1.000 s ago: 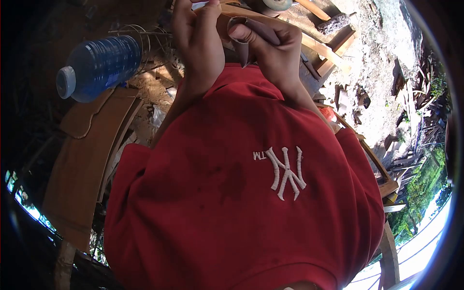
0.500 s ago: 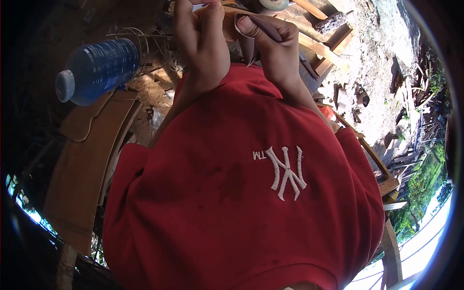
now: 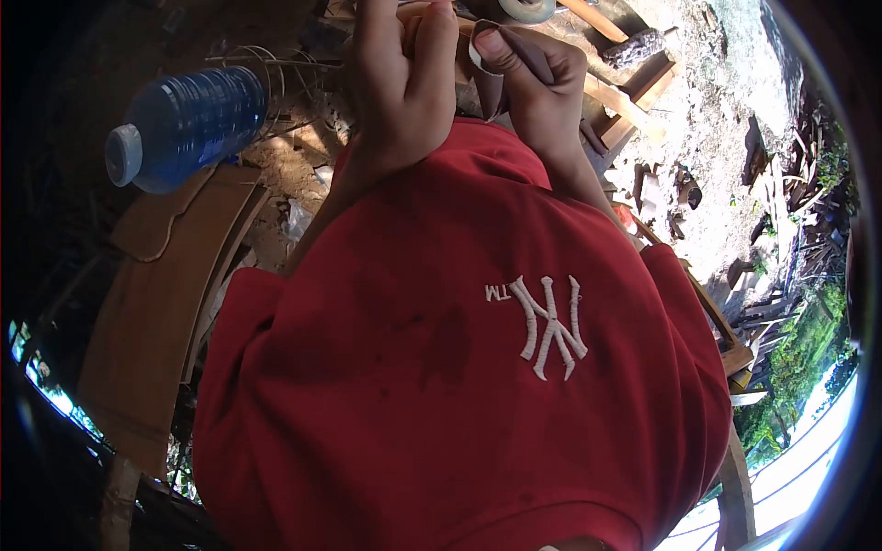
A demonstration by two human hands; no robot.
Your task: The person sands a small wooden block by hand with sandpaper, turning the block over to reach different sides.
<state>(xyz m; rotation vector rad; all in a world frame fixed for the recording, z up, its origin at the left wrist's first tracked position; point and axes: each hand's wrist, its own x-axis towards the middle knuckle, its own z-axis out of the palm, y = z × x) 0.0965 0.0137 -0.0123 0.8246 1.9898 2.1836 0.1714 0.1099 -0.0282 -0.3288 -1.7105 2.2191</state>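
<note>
At the top edge of the head view, my left hand (image 3: 404, 87) is closed around a tan-brown wooden piece (image 3: 466, 28). Its fingertips are partly cut off by the frame. Close beside it, my right hand (image 3: 549, 87) pinches a folded sheet of brown-grey sandpaper (image 3: 491, 92), the thumb pressing on its pale curled edge. The sandpaper lies against or very near the wooden piece; whether they touch is hard to see. Most of the wooden piece is hidden behind the fingers.
A large blue water bottle (image 3: 193, 129) lies at left above curved brown wooden boards (image 3: 138, 321). Wooden frame parts (image 3: 638, 106) and a round pale object (image 3: 526, 9) sit beyond my right hand. My red shirt (image 3: 413, 367) fills the lower middle; scraps litter the ground at right.
Both hands have shifted slightly to the right in view, along with the wooden piece and the sandpaper. The grips look the same.
</note>
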